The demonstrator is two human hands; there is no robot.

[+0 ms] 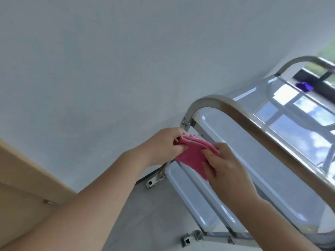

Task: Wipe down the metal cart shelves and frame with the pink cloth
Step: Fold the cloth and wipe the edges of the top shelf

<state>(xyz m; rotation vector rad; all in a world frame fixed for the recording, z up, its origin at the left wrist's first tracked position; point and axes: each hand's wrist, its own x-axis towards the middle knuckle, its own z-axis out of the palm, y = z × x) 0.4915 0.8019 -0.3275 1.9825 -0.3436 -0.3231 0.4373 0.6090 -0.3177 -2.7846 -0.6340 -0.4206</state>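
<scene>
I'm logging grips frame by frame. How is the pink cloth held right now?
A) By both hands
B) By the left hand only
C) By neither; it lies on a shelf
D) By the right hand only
A: the left hand pinches one end of the pink cloth and the right hand grips the other, in front of the metal cart.

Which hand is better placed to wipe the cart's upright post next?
Probably the left hand: it pinches the pink cloth beside the upright post, while the right hand holds the cloth farther off, in front of the shelf.
</scene>
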